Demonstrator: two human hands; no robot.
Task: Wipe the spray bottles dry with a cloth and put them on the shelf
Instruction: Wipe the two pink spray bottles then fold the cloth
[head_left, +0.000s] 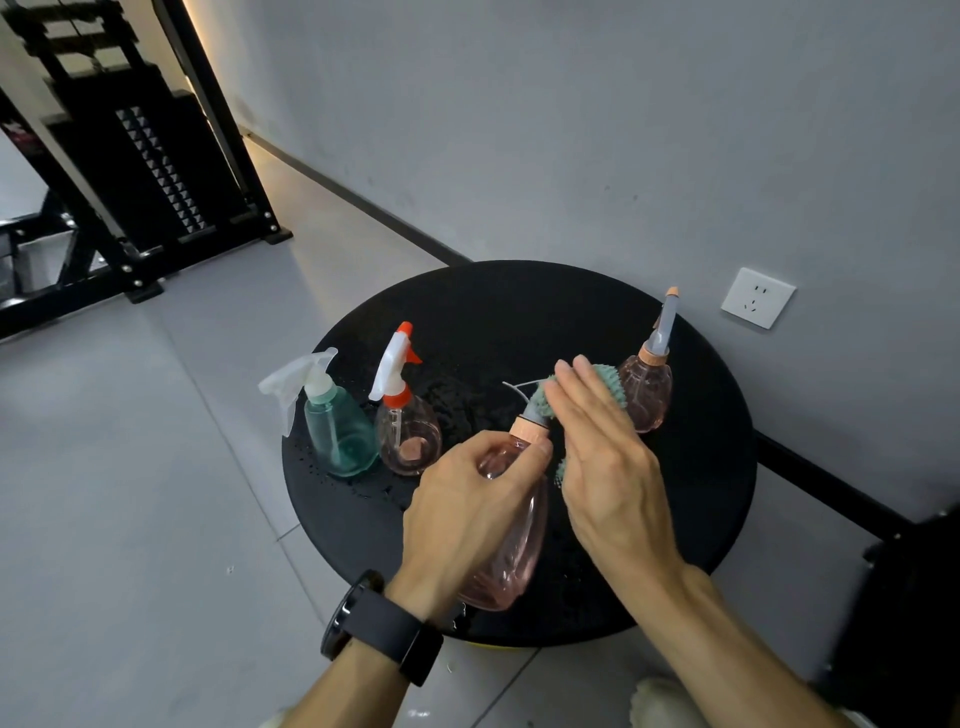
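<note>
Left hand (475, 499) round pink bottle (511, 551) (tilted), right hand (602, 447) flat on cloth (608, 384)

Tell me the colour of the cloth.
Teal green cloth, nubbly, seen in the head view.

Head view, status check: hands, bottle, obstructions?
Left hand grips pink bottle above wet black table. Right hand presses green cloth to its neck. Three bottles standing; nothing blocking.

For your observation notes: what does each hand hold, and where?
Left hand grips the pink translucent spray bottle by its shoulder; right hand presses a teal nubby cloth against its top.
</note>
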